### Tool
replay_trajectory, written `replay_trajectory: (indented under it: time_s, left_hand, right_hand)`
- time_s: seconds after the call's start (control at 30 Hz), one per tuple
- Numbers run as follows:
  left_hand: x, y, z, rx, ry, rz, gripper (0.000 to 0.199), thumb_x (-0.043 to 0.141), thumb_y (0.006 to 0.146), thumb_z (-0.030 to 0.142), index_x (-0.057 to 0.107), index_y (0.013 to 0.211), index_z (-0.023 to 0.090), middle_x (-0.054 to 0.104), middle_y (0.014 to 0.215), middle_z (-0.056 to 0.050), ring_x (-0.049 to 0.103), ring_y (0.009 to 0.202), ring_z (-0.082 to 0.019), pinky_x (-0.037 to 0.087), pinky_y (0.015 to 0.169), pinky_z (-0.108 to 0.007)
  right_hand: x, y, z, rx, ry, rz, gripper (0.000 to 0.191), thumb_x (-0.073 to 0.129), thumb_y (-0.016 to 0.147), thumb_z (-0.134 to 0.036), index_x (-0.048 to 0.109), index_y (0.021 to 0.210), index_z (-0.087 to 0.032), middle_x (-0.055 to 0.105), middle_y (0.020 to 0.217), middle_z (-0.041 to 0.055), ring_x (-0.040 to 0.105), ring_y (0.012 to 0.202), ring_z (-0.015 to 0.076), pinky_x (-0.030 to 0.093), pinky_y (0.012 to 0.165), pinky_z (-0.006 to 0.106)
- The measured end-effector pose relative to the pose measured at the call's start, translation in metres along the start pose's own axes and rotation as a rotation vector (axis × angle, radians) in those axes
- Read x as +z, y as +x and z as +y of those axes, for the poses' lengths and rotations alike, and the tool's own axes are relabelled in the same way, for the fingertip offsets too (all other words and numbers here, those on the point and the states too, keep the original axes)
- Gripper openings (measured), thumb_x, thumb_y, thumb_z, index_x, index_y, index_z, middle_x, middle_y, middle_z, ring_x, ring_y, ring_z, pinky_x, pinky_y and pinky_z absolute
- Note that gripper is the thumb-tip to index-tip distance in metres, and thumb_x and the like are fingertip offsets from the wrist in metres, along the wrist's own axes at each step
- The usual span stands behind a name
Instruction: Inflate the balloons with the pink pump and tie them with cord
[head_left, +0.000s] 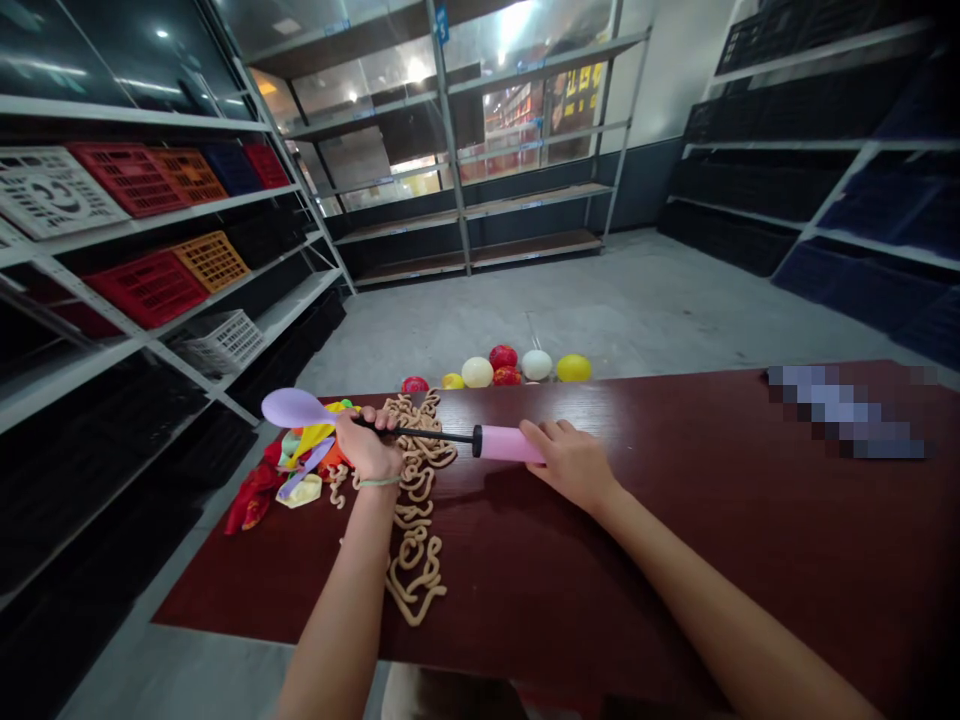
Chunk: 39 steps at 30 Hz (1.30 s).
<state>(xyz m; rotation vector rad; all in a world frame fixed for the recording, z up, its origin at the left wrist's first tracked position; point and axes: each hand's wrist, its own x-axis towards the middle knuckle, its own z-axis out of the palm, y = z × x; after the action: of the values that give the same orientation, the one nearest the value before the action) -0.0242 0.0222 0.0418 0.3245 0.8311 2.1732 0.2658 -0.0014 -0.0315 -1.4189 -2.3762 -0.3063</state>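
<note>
A hand balloon pump with a pink barrel (510, 444) and a long black rod (439, 435) lies across my view above the table. My right hand (574, 462) is closed around the barrel's right end. At the rod's left end, my left hand (369, 447) is closed around the black end piece. A partly inflated purple balloon (296, 408) sticks out to the left of that hand; its neck is hidden by the fingers. Limp balloons lie just beyond and below it, among them red ones (255, 498), a yellow one and a pale cream one (300, 491).
Tan, cord-like curled pieces (414, 560) run down the dark red table (570, 570) beside my left arm. Several inflated balloons (477, 373) rest on the floor past the far edge. A blurred-out item (844, 410) lies at right. Shelves with crates (150, 285) stand around.
</note>
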Motion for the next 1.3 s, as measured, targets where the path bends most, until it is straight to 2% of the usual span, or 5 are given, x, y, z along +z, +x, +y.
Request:
replay_trajectory:
  time_s: [0.43,0.77,0.97,1.1,1.3]
  left_hand:
    - [0.016,-0.089,-0.049,-0.062,0.048,-0.164,0.021,0.054,0.085,0.03,0.037,0.075,0.022,0.041,0.055,0.006,0.04,0.041,-0.009,0.033,0.045,-0.024]
    - [0.007,-0.033,-0.017,-0.102,0.042,-0.122,0.022,0.057,0.082,0.029,0.038,0.074,0.022,0.036,0.054,0.007,0.035,0.04,-0.007,0.026,0.041,-0.021]
    - [-0.012,0.008,0.01,0.058,0.013,0.013,0.023,0.058,0.078,0.027,0.036,0.075,0.022,0.032,0.056,0.009,0.03,0.04,-0.005,0.02,0.04,-0.021]
    - [-0.007,-0.003,0.0,0.068,0.025,0.008,0.024,0.058,0.08,0.029,0.036,0.077,0.022,0.033,0.056,0.009,0.03,0.04,-0.005,0.02,0.04,-0.021]
    - [0.015,-0.063,-0.044,-0.058,0.086,-0.147,0.024,0.055,0.085,0.035,0.037,0.075,0.022,0.038,0.054,0.007,0.037,0.039,-0.008,0.029,0.043,-0.022]
  right_hand:
    - [0.002,-0.01,-0.032,0.016,0.125,0.15,0.048,0.06,0.082,-0.033,0.057,0.129,-0.021,0.069,0.097,0.0056,0.06,0.085,0.0205,0.033,0.067,0.03]
    - [0.009,-0.007,-0.035,-0.018,0.105,0.037,0.04,0.057,0.086,-0.035,0.057,0.123,-0.02,0.069,0.101,0.0056,0.061,0.085,0.0199,0.032,0.066,0.029]
    - [0.01,-0.008,-0.032,-0.067,0.089,0.058,0.041,0.058,0.086,-0.04,0.059,0.122,-0.019,0.069,0.097,0.0055,0.059,0.082,0.0194,0.03,0.065,0.03]
    - [0.009,-0.007,-0.034,-0.022,0.115,0.097,0.039,0.06,0.083,-0.04,0.063,0.116,-0.02,0.069,0.092,0.0039,0.06,0.079,0.0181,0.03,0.063,0.03]
    - [0.008,-0.007,-0.034,0.038,0.191,0.129,0.037,0.06,0.081,-0.035,0.062,0.115,-0.021,0.07,0.093,0.0029,0.062,0.08,0.0176,0.033,0.065,0.028]
